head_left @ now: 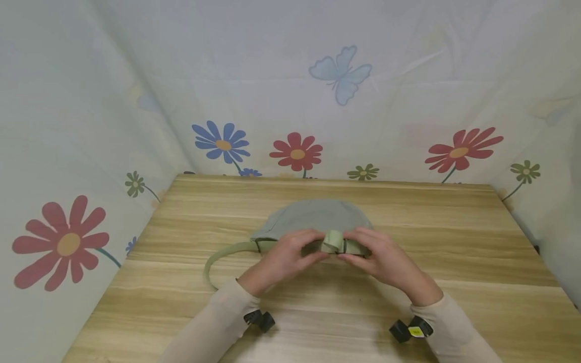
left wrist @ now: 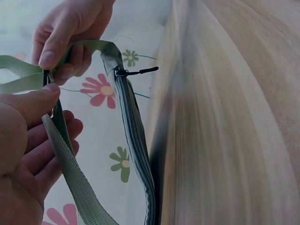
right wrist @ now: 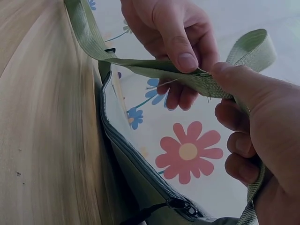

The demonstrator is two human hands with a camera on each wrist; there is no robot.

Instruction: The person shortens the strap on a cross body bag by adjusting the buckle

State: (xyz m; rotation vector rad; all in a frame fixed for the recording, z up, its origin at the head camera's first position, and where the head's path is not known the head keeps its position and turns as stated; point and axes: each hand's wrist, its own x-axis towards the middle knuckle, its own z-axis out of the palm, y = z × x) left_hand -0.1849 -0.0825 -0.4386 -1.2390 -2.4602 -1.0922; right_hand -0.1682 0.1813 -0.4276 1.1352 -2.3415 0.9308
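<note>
A grey-green zip bag (head_left: 313, 217) lies on the wooden table beyond both hands. Its pale green webbing strap (head_left: 231, 248) curves out to the left and runs back between the hands, where part of it stands up in a small loop (head_left: 333, 241). My left hand (head_left: 286, 258) pinches the strap between thumb and fingers. Close beside it, my right hand (head_left: 388, 259) also grips the webbing, near a dark strap slider (head_left: 344, 246). In the left wrist view, a black zipper pull (left wrist: 145, 71) sticks out at the end of the bag's zip (left wrist: 133, 140).
The wooden tabletop (head_left: 181, 302) reaches back to a white flowered curtain (head_left: 254, 75), which also closes off both sides. Each sleeve cuff carries a small black camera, one at the left wrist (head_left: 260, 320) and one at the right wrist (head_left: 401, 331).
</note>
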